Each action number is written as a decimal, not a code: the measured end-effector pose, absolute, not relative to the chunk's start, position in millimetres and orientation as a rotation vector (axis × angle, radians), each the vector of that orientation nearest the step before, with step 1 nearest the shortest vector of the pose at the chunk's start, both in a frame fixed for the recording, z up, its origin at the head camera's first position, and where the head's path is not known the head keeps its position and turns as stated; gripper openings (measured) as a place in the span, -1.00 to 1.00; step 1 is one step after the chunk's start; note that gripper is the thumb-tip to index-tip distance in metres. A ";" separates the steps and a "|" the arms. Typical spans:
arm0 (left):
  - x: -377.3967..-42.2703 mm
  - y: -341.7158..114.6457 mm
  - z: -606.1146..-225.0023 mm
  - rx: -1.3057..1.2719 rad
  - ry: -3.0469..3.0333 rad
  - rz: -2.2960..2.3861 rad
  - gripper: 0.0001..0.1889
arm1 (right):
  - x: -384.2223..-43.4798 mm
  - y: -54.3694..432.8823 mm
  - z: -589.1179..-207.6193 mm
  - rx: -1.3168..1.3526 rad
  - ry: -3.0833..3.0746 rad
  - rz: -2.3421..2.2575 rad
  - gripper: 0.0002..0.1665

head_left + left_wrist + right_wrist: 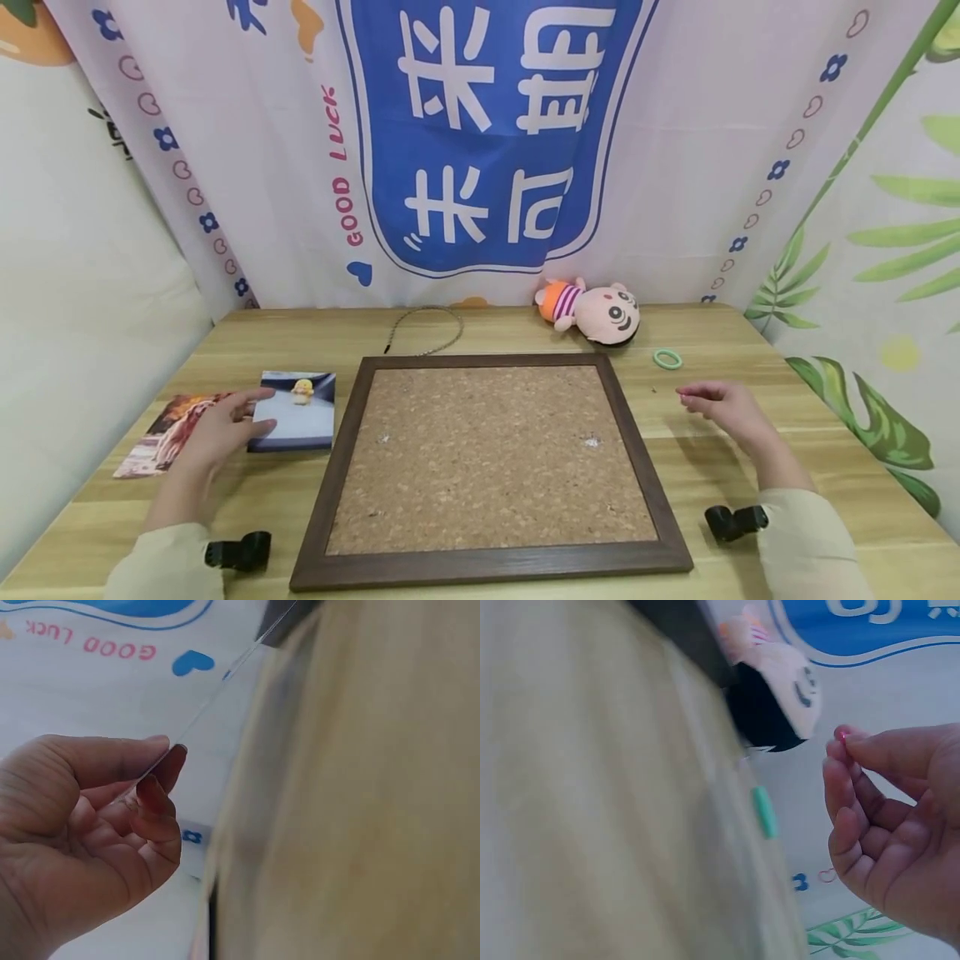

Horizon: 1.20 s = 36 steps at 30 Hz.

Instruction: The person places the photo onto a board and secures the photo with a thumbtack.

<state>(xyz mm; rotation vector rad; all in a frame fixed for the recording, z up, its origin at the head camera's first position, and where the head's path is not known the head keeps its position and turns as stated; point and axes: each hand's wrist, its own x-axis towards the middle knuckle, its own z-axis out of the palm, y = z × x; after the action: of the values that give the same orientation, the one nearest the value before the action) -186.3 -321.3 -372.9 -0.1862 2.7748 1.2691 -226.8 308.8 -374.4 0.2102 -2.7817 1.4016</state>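
Note:
My left hand (213, 429) pinches the left edge of a photo card (296, 425) with a small yellow-headed figure on it, held left of the framed corkboard (487, 467). From the left wrist view the same card (206, 709) appears edge-on between thumb and fingers. Right of the board, my right hand (723, 408) is raised over the table. Its thumb and forefinger pinch a tiny pink-red thing (843, 736), mostly hidden by the fingertips; it may be a pushpin. A second photo card (176, 433), in reddish tones, lies partly behind my left hand.
A plush doll (592, 312) lies at the back of the table (255, 342), with a pale green ring (667, 359) to its right. A thin cord loop (425, 310) rests behind the board. Silvery patches (592, 442) mark the cork. Printed curtains hang behind.

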 end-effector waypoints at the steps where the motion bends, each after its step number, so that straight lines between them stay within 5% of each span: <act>1: -187.1 -318.8 -370.2 -0.174 2.785 1.278 -0.33 | -227.4 309.3 -371.4 0.202 -2.790 1.388 -0.58; 17: -210.2 -271.8 -322.7 -0.089 2.893 1.364 -0.38 | -248.2 288.3 -327.0 0.178 -2.722 1.398 -0.52; 36: -251.2 -111.8 -330.6 0.236 2.581 1.776 -0.46 | -276.4 237.7 -311.9 0.265 -2.574 1.603 -0.59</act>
<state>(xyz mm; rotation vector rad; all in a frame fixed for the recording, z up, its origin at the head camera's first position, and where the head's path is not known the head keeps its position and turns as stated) -251.2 -111.8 -330.6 0.2359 2.5806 1.7756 -276.4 237.7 -311.9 0.2651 -2.5744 1.6027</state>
